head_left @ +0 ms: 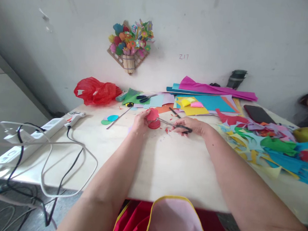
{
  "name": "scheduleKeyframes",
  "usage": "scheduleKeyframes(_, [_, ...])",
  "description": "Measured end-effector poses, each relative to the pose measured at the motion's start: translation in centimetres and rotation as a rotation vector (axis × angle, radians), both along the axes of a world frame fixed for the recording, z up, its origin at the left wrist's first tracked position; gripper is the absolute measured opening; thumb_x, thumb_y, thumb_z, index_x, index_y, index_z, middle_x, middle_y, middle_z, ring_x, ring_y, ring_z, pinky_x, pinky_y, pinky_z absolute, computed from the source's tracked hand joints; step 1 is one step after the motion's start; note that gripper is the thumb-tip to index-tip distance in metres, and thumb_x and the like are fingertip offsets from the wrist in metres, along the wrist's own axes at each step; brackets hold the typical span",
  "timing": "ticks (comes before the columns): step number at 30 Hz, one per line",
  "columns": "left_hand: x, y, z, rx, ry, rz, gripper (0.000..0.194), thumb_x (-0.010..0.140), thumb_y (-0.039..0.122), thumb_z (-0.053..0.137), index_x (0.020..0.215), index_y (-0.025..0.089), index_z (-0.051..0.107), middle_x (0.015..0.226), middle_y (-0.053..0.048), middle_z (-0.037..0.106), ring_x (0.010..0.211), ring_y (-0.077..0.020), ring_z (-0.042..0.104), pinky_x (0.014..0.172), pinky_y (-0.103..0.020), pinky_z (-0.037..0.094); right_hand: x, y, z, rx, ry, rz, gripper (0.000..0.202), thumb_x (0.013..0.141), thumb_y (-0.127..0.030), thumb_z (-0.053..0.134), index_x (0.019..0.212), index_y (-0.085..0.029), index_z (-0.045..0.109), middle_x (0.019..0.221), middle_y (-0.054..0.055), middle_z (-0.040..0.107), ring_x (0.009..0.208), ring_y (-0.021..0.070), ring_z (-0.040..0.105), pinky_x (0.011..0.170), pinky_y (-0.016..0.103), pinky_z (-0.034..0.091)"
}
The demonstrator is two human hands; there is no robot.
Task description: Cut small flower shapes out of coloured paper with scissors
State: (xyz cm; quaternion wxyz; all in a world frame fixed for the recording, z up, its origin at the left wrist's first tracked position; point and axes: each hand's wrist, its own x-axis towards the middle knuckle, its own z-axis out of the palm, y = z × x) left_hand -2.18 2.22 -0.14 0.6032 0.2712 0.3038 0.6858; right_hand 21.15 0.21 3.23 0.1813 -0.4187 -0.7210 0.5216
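On the counter (162,173), a blue circle (113,118) overlaps a green circle (105,122). Next, my left grip (141,120) pinches a red paper flower (153,114) just beside a red circle (154,124). Scissors (166,122) point leftward, tips near the flower, handles wrapped by my right grip (192,124). Farther right lie mixed paper scraps (278,145).

One head view: we look forward and down across the table (170,174), hands (142,120) mid-distance, wall (217,34) beyond.
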Motion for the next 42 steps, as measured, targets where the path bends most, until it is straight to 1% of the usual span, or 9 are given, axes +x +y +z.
scheduleKeyframes(3, [0.2,-0.1,0.0,-0.010,-0.002,0.004,0.017,0.070,0.018,0.081,0.077,0.019,0.066,0.073,-0.002,0.071,0.066,-0.0149,0.068,0.065,-0.027,0.056,-0.3,0.3,-0.2,0.018,0.206,-0.174,0.017,0.075,-0.023,0.076,0.082,-0.014,0.064,0.053,-0.002,0.060,0.042,0.0076,0.051,0.040,0.018,0.037])
scheduleKeyframes(6, [0.8,-0.2,-0.2,-0.017,0.017,-0.025,0.018,0.071,0.022,0.082,0.080,0.019,0.067,0.078,-0.002,0.073,0.069,-0.0154,0.069,0.068,-0.029,0.056,-1.3,0.5,-0.6,0.014,0.354,-0.399,0.020,0.073,-0.013,0.074,0.086,-0.016,0.059,0.060,0.000,0.067,0.043,0.0095,0.056,0.035,0.018,0.024])
scheduleKeyframes(9, [1.4,-0.3,-0.4,-0.017,0.031,-0.045,0.022,0.070,0.026,0.084,0.085,0.021,0.068,0.080,-0.002,0.074,0.074,-0.0162,0.071,0.070,-0.027,0.056,-2.6,0.6,-1.0,-0.005,0.431,-0.530,0.025,0.072,-0.005,0.073,0.088,-0.017,0.059,0.062,0.001,0.069,0.047,0.0113,0.062,0.038,0.017,0.028])
scheduleKeyframes(14, [2.2,-0.6,-0.6,-0.023,0.058,-0.070,0.029,0.070,0.032,0.084,0.092,0.020,0.069,0.085,-0.003,0.075,0.085,-0.0167,0.073,0.077,-0.026,0.055,-4.2,0.4,-1.2,-0.026,0.571,-0.616,0.031,0.069,-0.001,0.076,0.089,-0.017,0.059,0.059,-0.003,0.067,0.048,0.0119,0.063,0.043,0.019,0.037])
scheduleKeyframes(18, [2.7,-1.0,-0.5,-0.046,0.062,-0.072,0.024,0.071,0.029,0.083,0.087,0.019,0.068,0.088,-0.003,0.075,0.084,-0.0164,0.072,0.076,-0.026,0.055,-5.0,-0.1,-0.9,-0.019,0.631,-0.637,0.036,0.065,-0.003,0.081,0.090,-0.017,0.059,0.060,-0.004,0.067,0.049,0.0120,0.064,0.047,0.020,0.042])
scheduleKeyframes(23, [3.2,-1.5,-0.3,-0.061,0.057,-0.068,0.020,0.074,0.024,0.081,0.088,0.019,0.068,0.088,-0.002,0.075,0.081,-0.0149,0.071,0.077,-0.027,0.055,-5.5,-0.7,-0.3,0.002,0.638,-0.702,0.036,0.063,-0.007,0.083,0.087,-0.018,0.058,0.055,-0.006,0.063,0.047,0.0121,0.063,0.040,0.017,0.035])
scheduleKeyframes(28, [3.4,-1.7,-0.1,-0.072,0.044,-0.067,0.016,0.075,0.020,0.079,0.086,0.019,0.067,0.087,-0.002,0.074,0.078,-0.0149,0.070,0.078,-0.029,0.055,-5.5,-0.9,0.0,-0.002,0.664,-0.706,0.034,0.064,-0.007,0.082,0.085,-0.019,0.059,0.053,-0.007,0.061,0.045,0.0107,0.061,0.046,0.019,0.048])
scheduleKeyframes(32, [3.4,-2.0,0.2,-0.075,0.043,-0.078,0.012,0.075,0.016,0.076,0.080,0.017,0.065,0.082,-0.003,0.073,0.075,-0.0152,0.069,0.074,-0.028,0.055,-5.5,-1.0,0.1,0.017,0.649,-0.706,0.031,0.065,-0.006,0.080,0.083,-0.019,0.058,0.052,-0.008,0.059,0.043,0.0090,0.057,0.046,0.019,0.049])
scheduleKeyframes(42, [1.5,-1.8,0.2,-0.027,0.457,-0.233,0.032,0.052,0.029,0.091,0.069,0.014,0.070,0.066,-0.006,0.070,0.055,-0.0156,0.063,0.055,-0.027,0.047,-4.9,-0.2,-0.5,0.148,0.520,-0.553,0.031,0.060,0.000,0.067,0.083,-0.018,0.060,0.050,-0.009,0.055,0.044,0.0100,0.053,0.045,0.020,0.044])
